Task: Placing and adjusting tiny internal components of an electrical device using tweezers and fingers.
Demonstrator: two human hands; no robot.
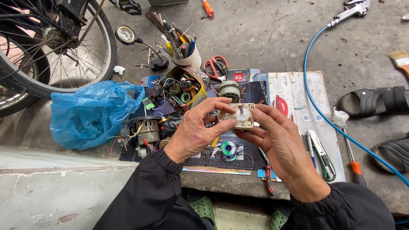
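Both hands hold a small cream plastic gearbox (241,119) with a clear round cover and a short metal shaft sticking up. My left hand (197,129) grips its left side, thumb on the front edge and fingers curled over the top. My right hand (279,147) holds its right side from below, fingertips at the shaft. Both wrists are in black sleeves. Under the hands lies a dark mat (251,91) spread with small parts, among them a green solder spool (228,149) and a round grey motor part (229,90).
A blue plastic bag (91,113) and an electric motor (147,132) lie left. A box and cup of tools (184,55), red scissors (216,67), a bicycle wheel (55,47), a blue hose (324,115), a green utility knife (322,155), a screwdriver (354,164) and black sandals (375,102) surround the mat.
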